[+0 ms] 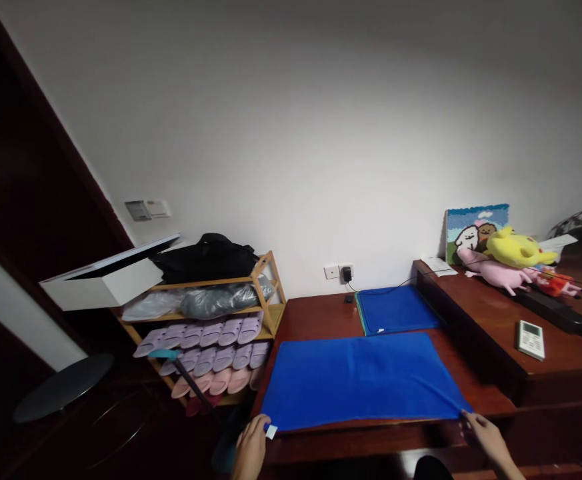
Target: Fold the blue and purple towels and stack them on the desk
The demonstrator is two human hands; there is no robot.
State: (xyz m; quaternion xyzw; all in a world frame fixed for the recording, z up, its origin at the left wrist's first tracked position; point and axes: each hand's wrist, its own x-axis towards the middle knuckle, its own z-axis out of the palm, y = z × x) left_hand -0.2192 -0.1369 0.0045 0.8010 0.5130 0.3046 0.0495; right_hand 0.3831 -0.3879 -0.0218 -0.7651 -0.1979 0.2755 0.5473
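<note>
The blue cloth (351,380) lies spread along the near edge of the table (313,320); the left hand (251,443) pinches one near corner (beside a white tag (271,432)), the right hand (483,432) the other, fingers closed.

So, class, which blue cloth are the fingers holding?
The nearer blue cloth, spread wide: the left hand and right hand hold its front corners. The rear blue cloth, by the wall with a green left edge, is untouched.
</note>
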